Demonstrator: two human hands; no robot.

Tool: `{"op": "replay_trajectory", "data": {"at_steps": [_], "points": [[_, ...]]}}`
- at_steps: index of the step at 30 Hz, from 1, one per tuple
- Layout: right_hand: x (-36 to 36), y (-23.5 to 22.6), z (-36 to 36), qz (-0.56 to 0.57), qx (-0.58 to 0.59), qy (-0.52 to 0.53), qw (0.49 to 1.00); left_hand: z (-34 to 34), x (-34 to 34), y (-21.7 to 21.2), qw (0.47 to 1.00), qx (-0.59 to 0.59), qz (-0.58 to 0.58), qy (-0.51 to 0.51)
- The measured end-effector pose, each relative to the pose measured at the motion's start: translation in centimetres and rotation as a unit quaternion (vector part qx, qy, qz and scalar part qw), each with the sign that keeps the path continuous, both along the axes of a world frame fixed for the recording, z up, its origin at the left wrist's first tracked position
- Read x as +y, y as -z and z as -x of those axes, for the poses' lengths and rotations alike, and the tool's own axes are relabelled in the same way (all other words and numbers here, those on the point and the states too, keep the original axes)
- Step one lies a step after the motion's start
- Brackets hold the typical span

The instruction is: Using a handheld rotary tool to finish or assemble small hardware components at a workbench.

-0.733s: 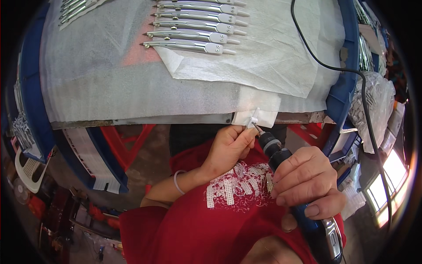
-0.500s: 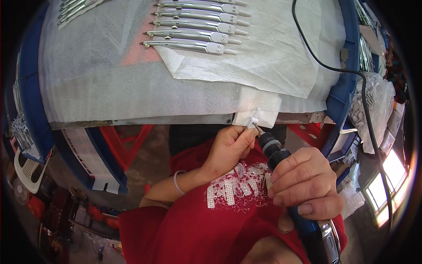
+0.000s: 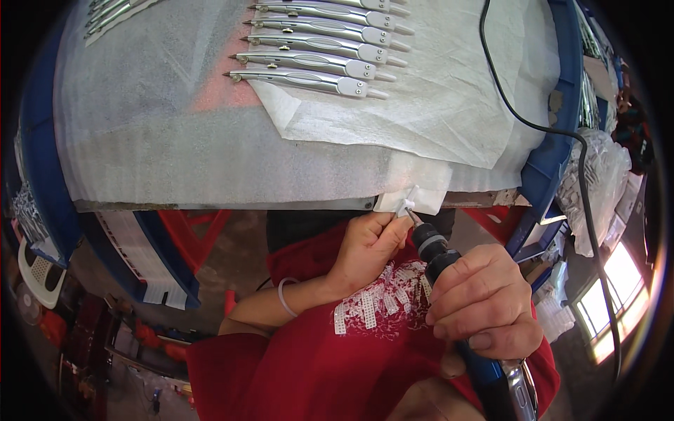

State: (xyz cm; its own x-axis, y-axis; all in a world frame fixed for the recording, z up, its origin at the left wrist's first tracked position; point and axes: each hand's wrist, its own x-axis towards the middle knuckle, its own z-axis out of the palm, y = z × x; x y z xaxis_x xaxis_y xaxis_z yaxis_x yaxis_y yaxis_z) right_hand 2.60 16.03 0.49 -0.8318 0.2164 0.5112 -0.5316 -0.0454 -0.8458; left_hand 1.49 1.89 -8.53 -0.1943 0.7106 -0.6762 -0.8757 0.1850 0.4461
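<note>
1. Head view: everything slips slightly! The desk (image 3: 316,205) edge sits lower, the silver compasses' (image 3: 302,79) right ends farther right (probably just the head moving).
2. Left hand (image 3: 365,252): fingers still pinching the small white piece (image 3: 405,207) over the white pad (image 3: 430,188).
3. Right hand (image 3: 486,303): fingers wrapped round the power driver (image 3: 437,254), tip at the piece; work seemingly continues.

From here I see a workshop; a power driver (image 3: 484,372), identical silver compasses (image 3: 309,62) lining the bench (image 3: 175,161), blue crates (image 3: 43,154).
</note>
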Motion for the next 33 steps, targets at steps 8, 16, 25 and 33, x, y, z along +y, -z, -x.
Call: {"op": "replay_trajectory", "data": {"at_steps": [8,16,25,33], "points": [[0.6,-0.2,-0.7,-0.094,-0.021,-0.026,0.995,0.0,0.2,-0.1,1.0,0.027,-0.007,-0.004],[0.9,-0.7,-1.8,-0.119,0.008,0.026,0.993,0.7,0.6,-1.1,0.999,-0.032,-0.016,-0.034],[0.5,-0.6,-2.1,-0.036,-0.014,0.027,0.999,0.6,0.5,-0.8,0.999,-0.027,-0.019,-0.031],[1.1,-0.7,-2.2,-0.1,-0.018,0.0,0.995,0.6,0.4,-0.8,0.999,-0.02,-0.019,-0.021]]}}
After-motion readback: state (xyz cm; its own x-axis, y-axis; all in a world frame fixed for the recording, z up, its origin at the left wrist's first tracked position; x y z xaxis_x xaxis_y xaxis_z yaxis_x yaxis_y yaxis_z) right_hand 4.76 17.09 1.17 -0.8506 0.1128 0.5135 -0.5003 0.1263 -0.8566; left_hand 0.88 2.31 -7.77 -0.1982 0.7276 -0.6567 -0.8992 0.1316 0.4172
